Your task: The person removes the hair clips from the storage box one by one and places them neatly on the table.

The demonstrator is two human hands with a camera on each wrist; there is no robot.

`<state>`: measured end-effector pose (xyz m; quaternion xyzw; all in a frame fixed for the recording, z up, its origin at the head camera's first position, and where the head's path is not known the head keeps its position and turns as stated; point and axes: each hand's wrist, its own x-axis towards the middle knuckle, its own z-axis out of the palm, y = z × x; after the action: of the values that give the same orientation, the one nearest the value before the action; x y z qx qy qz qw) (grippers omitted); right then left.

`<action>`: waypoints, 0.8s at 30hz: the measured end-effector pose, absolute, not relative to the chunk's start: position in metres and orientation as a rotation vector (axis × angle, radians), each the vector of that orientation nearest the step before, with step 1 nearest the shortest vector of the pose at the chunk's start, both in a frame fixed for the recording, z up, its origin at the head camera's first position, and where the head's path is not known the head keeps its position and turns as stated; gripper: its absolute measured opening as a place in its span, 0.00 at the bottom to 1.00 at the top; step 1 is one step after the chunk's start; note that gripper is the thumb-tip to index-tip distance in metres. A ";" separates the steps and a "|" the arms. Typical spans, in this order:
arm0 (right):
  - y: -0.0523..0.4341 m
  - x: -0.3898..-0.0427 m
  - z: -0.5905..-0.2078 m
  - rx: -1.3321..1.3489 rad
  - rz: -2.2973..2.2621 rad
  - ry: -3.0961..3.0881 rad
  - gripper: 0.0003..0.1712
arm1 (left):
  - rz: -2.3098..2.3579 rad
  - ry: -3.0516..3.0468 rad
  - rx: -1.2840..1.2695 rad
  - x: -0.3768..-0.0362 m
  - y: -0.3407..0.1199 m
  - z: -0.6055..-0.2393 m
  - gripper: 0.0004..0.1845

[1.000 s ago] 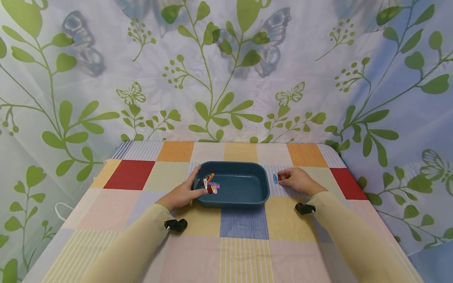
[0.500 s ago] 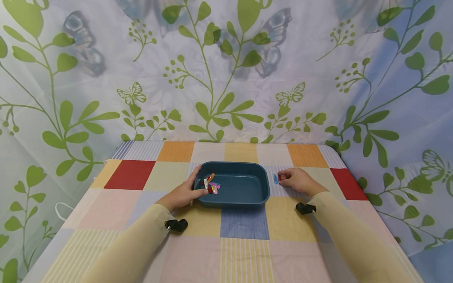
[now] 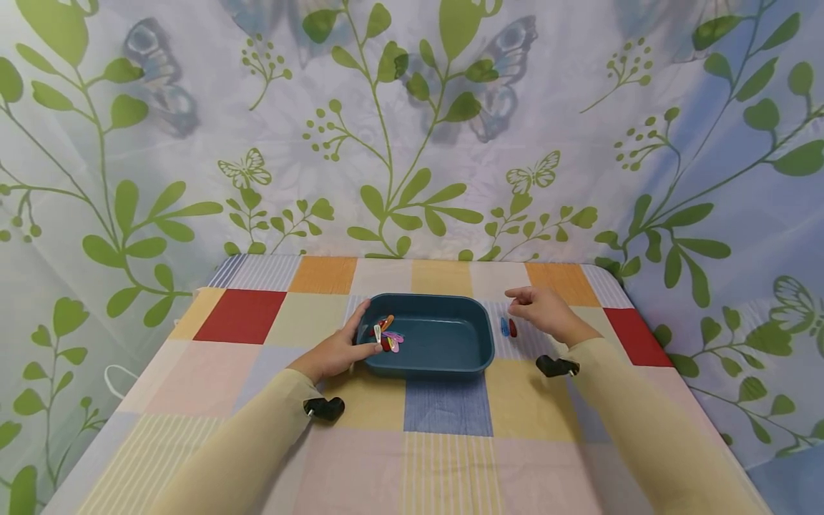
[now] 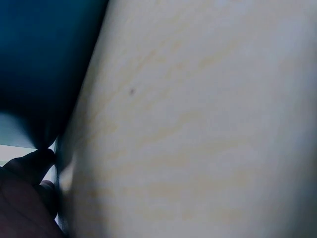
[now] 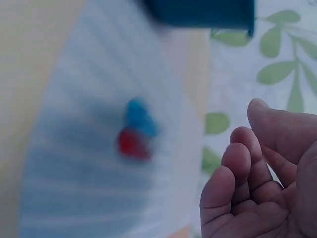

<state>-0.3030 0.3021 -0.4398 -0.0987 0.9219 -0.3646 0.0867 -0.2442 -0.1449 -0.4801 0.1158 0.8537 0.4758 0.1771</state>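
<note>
In the head view a dark teal plastic tray (image 3: 444,343) sits mid-table. My left hand (image 3: 336,352) grips its left end, fingers along the outer wall and thumb over the rim. Several colourful snap hair clips (image 3: 388,336) lie in a small heap inside, near that thumb. To the tray's right, a blue hair clip (image 3: 505,327) and a red hair clip (image 3: 513,328) lie side by side on the cloth. My right hand (image 3: 543,313) hovers just beyond them, holding nothing. The right wrist view shows its fingers (image 5: 237,161) loosely bent, with both clips blurred beside it.
A patchwork tablecloth (image 3: 450,465) covers the table. Behind it hangs a curtain (image 3: 270,129) printed with leaves and butterflies. A black wrist device (image 3: 325,409) is worn on each sleeve. A white cable (image 3: 119,379) loops beside the table's left edge.
My right hand has let go of the red hair clip and risen up and away from it, leaving it beside the blue one. The left hand and tray stay put.
</note>
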 end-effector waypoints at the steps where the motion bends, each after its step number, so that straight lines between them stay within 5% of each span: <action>1: 0.299 -0.303 -0.436 -0.303 -1.092 2.739 0.28 | 1.343 2.420 0.328 -0.244 -0.145 -0.480 0.54; 24: 0.209 -0.311 -0.398 -0.622 -1.092 2.595 0.28 | 1.370 2.410 0.321 -0.245 -0.146 -0.482 0.54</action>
<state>-0.3115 0.2089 -0.3979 -0.2141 0.8925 -0.3756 0.1288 -0.2453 -0.1463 -0.4821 0.1132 0.8504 0.4832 0.1745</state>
